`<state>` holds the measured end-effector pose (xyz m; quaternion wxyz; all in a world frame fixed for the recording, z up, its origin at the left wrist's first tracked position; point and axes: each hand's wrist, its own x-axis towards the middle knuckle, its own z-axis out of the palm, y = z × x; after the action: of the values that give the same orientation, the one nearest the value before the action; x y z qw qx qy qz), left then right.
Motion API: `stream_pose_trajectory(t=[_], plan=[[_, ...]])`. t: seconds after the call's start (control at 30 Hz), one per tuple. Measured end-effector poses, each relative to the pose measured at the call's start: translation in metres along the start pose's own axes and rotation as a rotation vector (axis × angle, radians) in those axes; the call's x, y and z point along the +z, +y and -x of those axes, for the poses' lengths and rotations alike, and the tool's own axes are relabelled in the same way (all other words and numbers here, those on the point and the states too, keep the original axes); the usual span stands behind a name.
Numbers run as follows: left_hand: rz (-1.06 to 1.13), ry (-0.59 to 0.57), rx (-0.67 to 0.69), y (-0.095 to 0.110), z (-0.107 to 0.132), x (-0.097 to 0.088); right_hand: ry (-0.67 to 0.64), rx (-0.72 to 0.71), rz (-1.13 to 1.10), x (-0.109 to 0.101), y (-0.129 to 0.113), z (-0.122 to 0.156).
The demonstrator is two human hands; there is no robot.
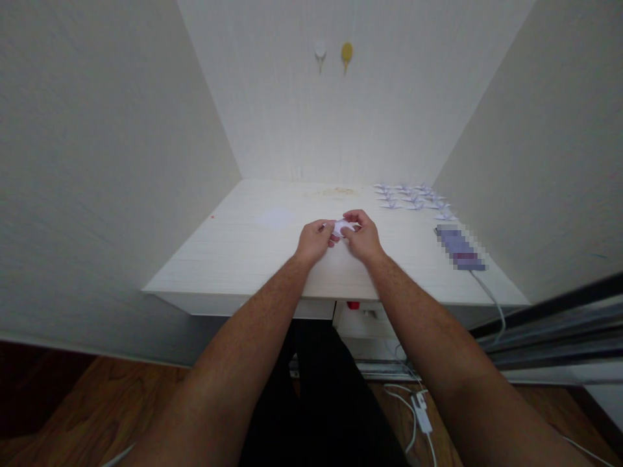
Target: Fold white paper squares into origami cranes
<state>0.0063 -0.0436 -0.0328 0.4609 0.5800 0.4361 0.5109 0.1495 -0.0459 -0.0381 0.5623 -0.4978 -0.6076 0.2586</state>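
Observation:
My left hand (pixel 315 240) and my right hand (pixel 361 236) meet over the middle of the white desk (pixel 243 253). Both pinch a small piece of pale folded paper (pixel 341 227) between their fingertips, just above the desk top. The fingers of each hand are curled closed round the paper, and most of it is hidden by them.
Several small folded paper cranes (pixel 413 196) lie in rows at the back right of the desk. A blurred-out phone (pixel 460 248) with a white cable (pixel 489 298) lies at the right edge. Two wall hooks (pixel 333 53) hang on the back wall. Cables and a charger (pixel 421 412) lie on the wooden floor.

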Motion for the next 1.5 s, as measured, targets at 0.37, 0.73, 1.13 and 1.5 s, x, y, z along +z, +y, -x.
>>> stream_pose_trajectory(t=[0.37, 0.73, 1.13, 1.5], plan=[[0.000, 0.048, 0.016, -0.006, -0.004, -0.005, -0.030, -0.295, 0.061, 0.002, -0.002, 0.005], [0.185, 0.095, 0.011, -0.007, -0.006, -0.005, -0.095, -0.324, 0.104, 0.002, 0.000, 0.007], [0.151, 0.070, -0.002, -0.013, -0.010, -0.005, -0.082, -0.351, 0.136, 0.006, 0.003, 0.005], [0.386, 0.059, -0.087, 0.004, -0.003, -0.003, -0.109, -0.235, -0.026, 0.005, 0.004, 0.005]])
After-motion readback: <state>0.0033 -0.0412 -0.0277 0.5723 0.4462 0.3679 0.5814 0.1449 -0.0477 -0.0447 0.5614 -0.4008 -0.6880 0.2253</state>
